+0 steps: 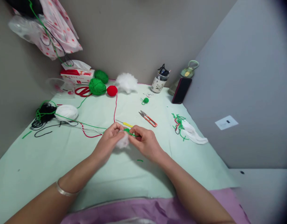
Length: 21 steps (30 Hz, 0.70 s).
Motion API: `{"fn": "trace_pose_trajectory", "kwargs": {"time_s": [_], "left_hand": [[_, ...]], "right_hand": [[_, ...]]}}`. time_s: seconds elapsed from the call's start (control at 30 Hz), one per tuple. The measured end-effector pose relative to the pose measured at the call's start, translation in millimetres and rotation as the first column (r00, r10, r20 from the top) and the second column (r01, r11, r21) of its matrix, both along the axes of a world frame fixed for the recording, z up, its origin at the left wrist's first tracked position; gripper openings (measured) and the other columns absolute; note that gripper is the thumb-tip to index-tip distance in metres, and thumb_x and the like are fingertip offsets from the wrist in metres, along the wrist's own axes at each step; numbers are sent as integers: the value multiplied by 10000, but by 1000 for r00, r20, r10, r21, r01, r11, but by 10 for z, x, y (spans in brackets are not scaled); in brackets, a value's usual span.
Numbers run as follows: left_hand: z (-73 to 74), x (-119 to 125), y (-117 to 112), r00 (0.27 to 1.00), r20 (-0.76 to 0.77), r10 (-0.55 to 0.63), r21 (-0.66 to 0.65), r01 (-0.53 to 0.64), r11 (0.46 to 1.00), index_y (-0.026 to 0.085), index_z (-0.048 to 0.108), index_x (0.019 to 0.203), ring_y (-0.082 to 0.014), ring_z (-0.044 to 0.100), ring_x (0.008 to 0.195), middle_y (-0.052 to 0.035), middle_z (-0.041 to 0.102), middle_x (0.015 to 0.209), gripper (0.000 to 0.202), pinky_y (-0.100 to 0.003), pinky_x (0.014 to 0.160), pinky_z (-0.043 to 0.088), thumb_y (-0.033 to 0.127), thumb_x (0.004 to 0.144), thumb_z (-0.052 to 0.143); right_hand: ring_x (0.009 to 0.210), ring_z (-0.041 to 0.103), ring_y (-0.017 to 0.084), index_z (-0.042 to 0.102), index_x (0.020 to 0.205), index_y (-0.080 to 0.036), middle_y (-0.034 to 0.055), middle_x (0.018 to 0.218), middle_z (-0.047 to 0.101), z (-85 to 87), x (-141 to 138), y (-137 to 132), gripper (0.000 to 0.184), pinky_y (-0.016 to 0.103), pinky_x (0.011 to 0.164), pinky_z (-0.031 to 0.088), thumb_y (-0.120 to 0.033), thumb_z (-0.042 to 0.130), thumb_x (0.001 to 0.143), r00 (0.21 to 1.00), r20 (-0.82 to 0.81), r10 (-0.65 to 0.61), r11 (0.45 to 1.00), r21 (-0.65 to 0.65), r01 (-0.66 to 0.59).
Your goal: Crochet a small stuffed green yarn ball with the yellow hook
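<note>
My left hand (113, 135) is closed, its thumb and fingers pinching a small green crochet piece (126, 130) with white stuffing (122, 143) bulging below it. My right hand (146, 141) grips the same piece from the other side, and a green strand crosses its fingers. My fingers hide much of the piece. Just behind my hands is a crochet hook with a yellow handle (127, 124); its thin metal end points left. Green and red yarn trails toward my left hand. Orange-handled thread snips (148, 119) lie beyond my right hand.
Green yarn balls (97, 86), a red ball (112, 91) and a heap of stuffing (126, 82) line the back. White yarn (66, 112) and tangled black yarn (46, 112) lie left. A pen cup (158, 83), phone (181, 90), bottle (187, 72) and yarn scraps (179, 122) are right.
</note>
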State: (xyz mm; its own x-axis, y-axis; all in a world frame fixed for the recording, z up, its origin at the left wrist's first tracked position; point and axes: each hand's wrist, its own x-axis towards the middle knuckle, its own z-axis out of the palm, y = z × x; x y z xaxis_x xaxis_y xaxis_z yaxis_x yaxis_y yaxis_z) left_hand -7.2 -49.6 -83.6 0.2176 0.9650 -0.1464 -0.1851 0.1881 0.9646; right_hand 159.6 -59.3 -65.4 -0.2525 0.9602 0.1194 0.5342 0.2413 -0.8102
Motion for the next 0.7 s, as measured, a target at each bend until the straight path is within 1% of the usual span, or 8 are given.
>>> {"fn": "trace_pose_trajectory", "kwargs": {"time_s": [0.07,0.13,0.2,0.33,0.43,0.53,0.6,0.7], "left_hand": [[29,-17,0,999,37,-7,-17,7,1000,206,603,845,-156,595,647,0,626,749,239,-270,602,478,439,870,647],[37,-36,13,998,62,1,-30,1,1000,196,654,886,-166,622,720,-34,672,850,278,-277,651,498,473,892,623],[17,-54,32,998,64,-8,-31,10,999,195,681,915,-156,616,717,-35,685,888,252,-266,644,489,440,859,688],[-45,-74,58,998,36,-46,1,46,999,205,659,924,-132,581,637,2,668,810,259,-245,597,454,357,768,798],[-45,-67,53,999,16,-39,22,39,999,193,623,876,-125,561,610,21,630,733,258,-238,582,436,344,757,795],[-24,-38,27,1000,-16,0,59,1,998,182,569,758,-104,523,601,35,581,703,236,-222,577,409,276,735,784],[-23,-10,7,998,-27,54,102,-51,994,185,519,712,-102,536,662,27,588,763,247,-216,619,420,216,720,763],[-46,33,-16,991,-14,131,162,-127,979,206,468,759,-106,558,740,21,601,878,257,-216,662,438,183,721,721]], "right_hand": [[563,316,100,540,703,-210,-69,594,377,-18,33,33,146,254,562,243,-227,594,838,998,0,-65,998,-3,65],[551,309,98,553,680,-206,-72,568,359,-40,72,65,160,258,548,229,-233,593,833,995,-38,-95,995,-40,94],[550,310,97,569,677,-199,-72,562,359,-62,100,87,160,259,539,224,-242,596,829,992,-79,-101,993,-76,95],[549,309,98,585,685,-193,-71,557,358,-73,101,89,149,258,535,231,-247,597,823,987,-116,-108,988,-119,94],[564,350,101,596,736,-188,-58,584,424,-25,82,59,177,253,553,264,-276,551,883,991,-122,-55,993,-108,42],[581,366,100,595,779,-185,-52,618,458,34,59,17,206,249,566,282,-293,506,930,992,-129,6,994,-110,-20],[573,347,95,590,780,-185,-62,609,429,46,36,-4,174,246,552,269,-278,526,912,988,-151,25,989,-138,-46],[566,319,89,585,772,-186,-75,599,384,10,-2,-8,112,242,540,247,-250,568,863,982,-182,48,984,-163,-78]]}}
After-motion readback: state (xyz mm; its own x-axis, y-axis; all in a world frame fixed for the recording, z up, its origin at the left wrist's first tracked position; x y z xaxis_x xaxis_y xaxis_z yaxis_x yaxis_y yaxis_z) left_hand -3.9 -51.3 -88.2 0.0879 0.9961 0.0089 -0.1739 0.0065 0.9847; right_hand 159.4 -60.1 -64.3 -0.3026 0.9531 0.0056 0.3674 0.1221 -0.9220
